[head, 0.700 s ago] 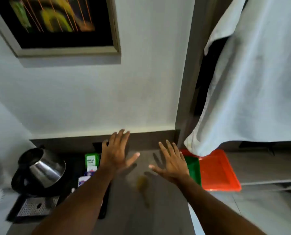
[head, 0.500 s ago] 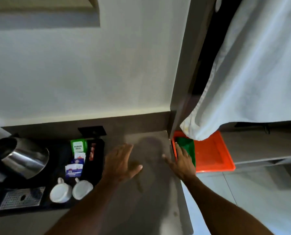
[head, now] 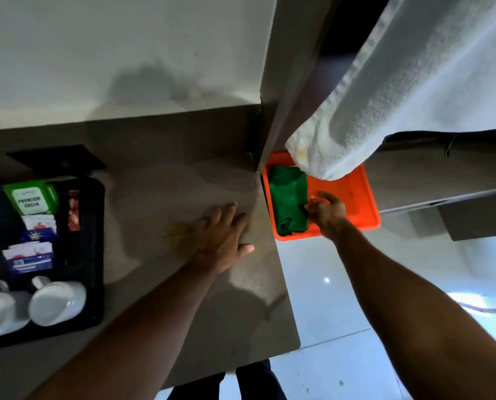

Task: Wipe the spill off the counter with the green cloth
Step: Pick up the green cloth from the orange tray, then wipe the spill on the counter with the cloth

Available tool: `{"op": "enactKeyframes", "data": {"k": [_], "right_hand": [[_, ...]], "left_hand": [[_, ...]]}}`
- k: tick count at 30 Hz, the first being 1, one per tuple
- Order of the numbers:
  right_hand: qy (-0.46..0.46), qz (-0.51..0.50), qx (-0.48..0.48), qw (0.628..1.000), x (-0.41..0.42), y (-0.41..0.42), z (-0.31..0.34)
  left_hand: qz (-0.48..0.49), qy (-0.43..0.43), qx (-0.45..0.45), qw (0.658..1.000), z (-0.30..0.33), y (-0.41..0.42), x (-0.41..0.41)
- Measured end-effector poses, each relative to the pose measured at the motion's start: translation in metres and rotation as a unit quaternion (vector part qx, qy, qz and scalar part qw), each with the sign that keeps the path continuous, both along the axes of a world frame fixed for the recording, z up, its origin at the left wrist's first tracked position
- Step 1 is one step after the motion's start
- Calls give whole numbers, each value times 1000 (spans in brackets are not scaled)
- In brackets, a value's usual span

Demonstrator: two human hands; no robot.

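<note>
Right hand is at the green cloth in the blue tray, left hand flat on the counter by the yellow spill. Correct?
Not quite: the tray is orange, not blue, as the head view shows. The rest holds: the right hand is at the green cloth in that tray, and the left hand lies flat on the counter by the yellow spill.

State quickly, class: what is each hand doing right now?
Left hand: open, flat over the counter, holding nothing.
Right hand: fingers closing on the green cloth in the orange tray; grip unclear.

Right hand (head: 326, 210) touches the green cloth (head: 288, 203) in the orange tray (head: 365, 203); left hand (head: 221, 238) covers the yellow spill (head: 179, 230).
</note>
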State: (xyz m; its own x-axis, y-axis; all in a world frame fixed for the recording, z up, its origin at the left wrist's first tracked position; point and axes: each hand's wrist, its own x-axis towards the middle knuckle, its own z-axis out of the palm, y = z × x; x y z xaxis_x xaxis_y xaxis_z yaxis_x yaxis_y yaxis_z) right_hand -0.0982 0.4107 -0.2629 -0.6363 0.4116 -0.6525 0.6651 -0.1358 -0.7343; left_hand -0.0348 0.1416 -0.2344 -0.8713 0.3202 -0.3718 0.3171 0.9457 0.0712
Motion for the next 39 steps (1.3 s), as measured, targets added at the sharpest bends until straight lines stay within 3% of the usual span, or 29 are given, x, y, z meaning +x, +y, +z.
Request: {"op": "enactKeyframes", "data": {"k": [3, 11, 19, 27, 31, 34, 37, 39], "right_hand": [[-21, -13, -58, 998, -9, 12, -8], [-85, 150, -63, 983, -35, 21, -14], [-8, 135, 23, 991, -38, -5, -23], [93, 106, -83, 987, -18, -17, -14], [136, 104, -39, 984, -3, -17, -5], [189, 126, 14, 974, 13, -25, 14], [227, 190, 153, 943, 33, -45, 36], [234, 256, 283, 894, 47, -64, 47]], "left_hand": [[13, -16, 4, 1000, 2, 2, -1], [17, 2, 12, 1000, -5, 3, -4], [24, 7, 22, 999, -11, 1, -2], [28, -9, 26, 999, -11, 1, -1], [33, 4, 35, 999, -4, 0, 4], [62, 42, 97, 992, 2, -9, 24], [93, 86, 162, 979, 7, -29, 62], [141, 101, 184, 967, 10, -51, 91]]}}
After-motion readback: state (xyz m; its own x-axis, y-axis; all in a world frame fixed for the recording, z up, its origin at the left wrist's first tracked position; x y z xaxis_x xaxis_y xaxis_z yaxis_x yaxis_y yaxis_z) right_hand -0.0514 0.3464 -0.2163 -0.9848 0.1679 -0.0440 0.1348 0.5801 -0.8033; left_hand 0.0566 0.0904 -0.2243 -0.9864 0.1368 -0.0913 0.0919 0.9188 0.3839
